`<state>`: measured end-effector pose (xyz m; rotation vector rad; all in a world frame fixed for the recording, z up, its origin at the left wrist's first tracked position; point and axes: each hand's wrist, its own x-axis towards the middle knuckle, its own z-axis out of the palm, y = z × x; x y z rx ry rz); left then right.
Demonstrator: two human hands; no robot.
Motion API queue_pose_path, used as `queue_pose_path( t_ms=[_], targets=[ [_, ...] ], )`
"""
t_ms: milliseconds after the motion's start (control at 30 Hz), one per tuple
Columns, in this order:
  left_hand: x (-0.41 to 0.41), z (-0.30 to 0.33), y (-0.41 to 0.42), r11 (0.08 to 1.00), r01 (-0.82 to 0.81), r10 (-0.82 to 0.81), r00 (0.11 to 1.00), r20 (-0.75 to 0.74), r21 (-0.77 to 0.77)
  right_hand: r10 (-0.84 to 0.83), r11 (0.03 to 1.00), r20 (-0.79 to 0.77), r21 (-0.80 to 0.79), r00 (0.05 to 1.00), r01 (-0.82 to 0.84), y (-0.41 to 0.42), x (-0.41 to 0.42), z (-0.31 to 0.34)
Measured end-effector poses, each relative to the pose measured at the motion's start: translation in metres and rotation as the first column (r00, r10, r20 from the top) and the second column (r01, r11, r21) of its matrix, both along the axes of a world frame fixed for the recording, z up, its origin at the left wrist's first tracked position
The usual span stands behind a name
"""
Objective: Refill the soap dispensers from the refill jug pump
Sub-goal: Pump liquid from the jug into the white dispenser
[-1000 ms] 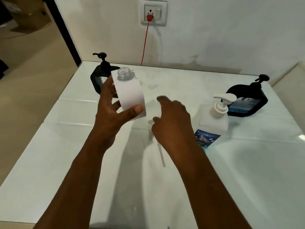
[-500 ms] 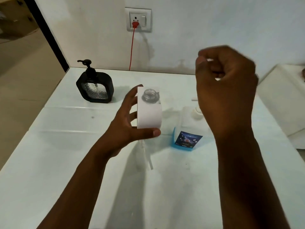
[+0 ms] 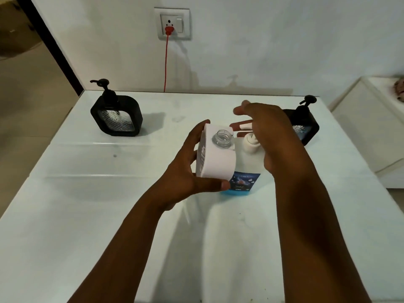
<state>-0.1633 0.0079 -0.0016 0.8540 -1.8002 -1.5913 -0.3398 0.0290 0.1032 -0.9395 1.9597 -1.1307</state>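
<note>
My left hand (image 3: 185, 171) grips a white soap dispenser (image 3: 215, 158) with an uncapped clear neck, tilted and held above the white table (image 3: 87, 215). Right beside it stands the refill jug (image 3: 242, 182), with a blue label and a white pump (image 3: 250, 142). My right hand (image 3: 269, 132) hovers flat over that pump, fingers straight; whether it touches the pump head is unclear. One black dispenser (image 3: 117, 115) with its pump on stands at the back left. A second black dispenser (image 3: 305, 125) stands at the back right, partly hidden behind my right hand.
A red cable (image 3: 165, 62) runs down from a wall socket (image 3: 172, 24) to the table's back edge. A white cabinet (image 3: 367, 132) stands to the right of the table. Beyond the table's left edge lies open floor.
My right hand came down from a raised fist and now lies open over the jug's pump. My left hand brought the white dispenser right next to the jug.
</note>
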Motion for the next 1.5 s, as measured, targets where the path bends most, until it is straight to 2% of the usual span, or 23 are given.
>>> queue_pose_path(
  t_ms=[67,200,467,633,767,900,1100,1233,1333,1433,1500],
  targets=[
    [-0.001,0.0,0.001,1.0,0.004,-0.004,1.0,0.008,-0.003,0.059,0.997,0.004,0.057,0.998,-0.059,-0.002,-0.001,0.002],
    [-0.007,0.0,0.005,1.0,-0.003,0.003,1.0,0.016,-0.017,0.105,0.992,-0.005,0.072,0.994,-0.104,-0.002,-0.005,0.004],
    [-0.019,0.013,0.014,0.984,-0.052,0.067,0.994,0.09,-0.168,0.092,0.995,0.037,-0.039,0.995,-0.091,0.001,0.003,0.0],
    [-0.016,0.016,0.011,0.972,-0.047,0.077,0.99,0.122,-0.229,0.12,0.992,0.006,-0.03,0.993,-0.12,-0.002,0.01,-0.003],
    [-0.016,0.019,0.014,0.969,-0.054,0.083,0.99,0.114,-0.241,0.044,0.999,-0.072,-0.024,0.996,-0.046,-0.004,0.009,-0.009],
    [-0.02,0.024,0.019,0.968,-0.053,0.09,0.986,0.141,-0.245,-0.024,0.996,-0.054,-0.085,0.998,0.02,-0.001,0.006,-0.011],
    [-0.02,0.026,0.019,0.968,-0.075,0.112,0.983,0.144,-0.241,0.056,0.998,0.034,-0.042,0.998,-0.054,0.002,0.005,-0.006],
    [-0.023,0.027,0.019,0.969,-0.087,0.119,0.985,0.128,-0.23,0.014,1.0,-0.169,-0.012,0.986,-0.016,-0.008,0.002,-0.012],
    [-0.024,0.025,0.02,0.974,-0.094,0.121,0.985,0.122,-0.205,-0.021,0.999,-0.208,-0.052,0.978,0.011,-0.005,0.004,-0.016],
    [-0.024,0.027,0.021,0.975,-0.098,0.125,0.984,0.128,-0.202,-0.016,1.0,-0.199,-0.021,0.98,0.012,-0.002,0.006,-0.016],
    [-0.025,0.028,0.021,0.974,-0.095,0.125,0.983,0.136,-0.207,-0.034,0.999,-0.088,-0.004,0.996,0.034,-0.001,0.006,-0.011]
  ],
)
